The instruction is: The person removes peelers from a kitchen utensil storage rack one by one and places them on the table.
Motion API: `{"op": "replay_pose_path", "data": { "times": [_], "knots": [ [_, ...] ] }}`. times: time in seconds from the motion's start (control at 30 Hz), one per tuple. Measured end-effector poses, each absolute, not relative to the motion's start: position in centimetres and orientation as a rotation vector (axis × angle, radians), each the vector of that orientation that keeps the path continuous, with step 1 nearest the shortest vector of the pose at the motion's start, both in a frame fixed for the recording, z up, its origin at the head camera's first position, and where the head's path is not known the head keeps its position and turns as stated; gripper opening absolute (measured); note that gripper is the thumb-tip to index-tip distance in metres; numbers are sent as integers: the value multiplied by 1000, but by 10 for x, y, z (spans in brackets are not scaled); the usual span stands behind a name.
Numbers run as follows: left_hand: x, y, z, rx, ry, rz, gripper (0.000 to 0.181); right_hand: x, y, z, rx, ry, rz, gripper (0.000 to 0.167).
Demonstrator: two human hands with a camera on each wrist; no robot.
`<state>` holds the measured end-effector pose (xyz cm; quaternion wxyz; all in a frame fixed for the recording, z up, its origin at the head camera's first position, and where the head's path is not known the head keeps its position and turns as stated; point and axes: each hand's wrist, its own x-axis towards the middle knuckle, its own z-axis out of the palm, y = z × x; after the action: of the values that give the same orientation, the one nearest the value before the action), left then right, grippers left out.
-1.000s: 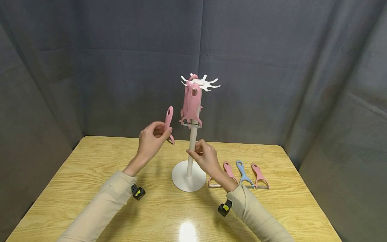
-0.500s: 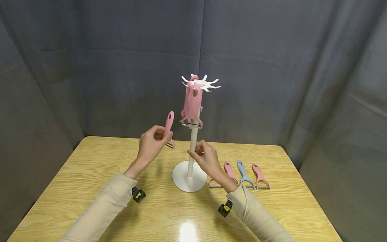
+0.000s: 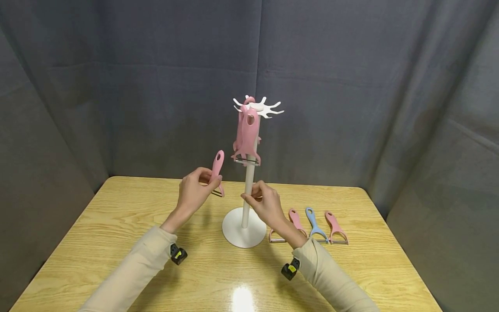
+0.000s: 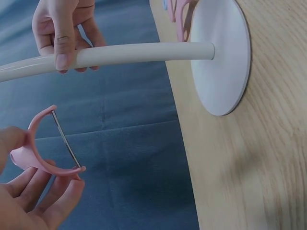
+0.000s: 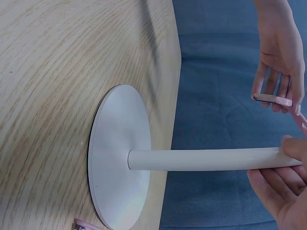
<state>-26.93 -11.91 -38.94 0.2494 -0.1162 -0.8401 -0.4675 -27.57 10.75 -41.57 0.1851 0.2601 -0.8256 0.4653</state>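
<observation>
In the head view my left hand [image 3: 195,190] pinches a pink peeler [image 3: 217,167] between thumb and fingers, handle end up, left of a white stand. The left wrist view shows that peeler's curved fork and metal blade [image 4: 66,139] facing the stand. My right hand [image 3: 267,206] grips the stand's pole [image 3: 248,186] below the hung tools, thumb on one side and fingers on the other. Several pink peelers [image 3: 249,134] hang by their handle holes from the hooked white top [image 3: 263,107], on its left and front arms; they partly overlap.
The stand's round white base [image 3: 234,232] rests on the wooden table [image 3: 128,216]. Right of it lie pink peelers [image 3: 333,223] and a blue peeler [image 3: 313,223]; my right forearm partly covers one. Dark grey curtains [image 3: 175,86] enclose the table at the back and sides.
My left hand has sunk a little with the pink peeler, moving it farther below the hung ones. My right hand stays on the pole, and the stand has not visibly moved.
</observation>
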Motion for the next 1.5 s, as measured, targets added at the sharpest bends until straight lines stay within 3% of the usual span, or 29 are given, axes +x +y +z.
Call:
{"op": "replay_pose_path", "data": {
  "times": [1.5],
  "knots": [
    [-264,-117,-420,-184,-2568,-1131,29,-276,108,-417,750,-2309,1310,18]
  ]
}}
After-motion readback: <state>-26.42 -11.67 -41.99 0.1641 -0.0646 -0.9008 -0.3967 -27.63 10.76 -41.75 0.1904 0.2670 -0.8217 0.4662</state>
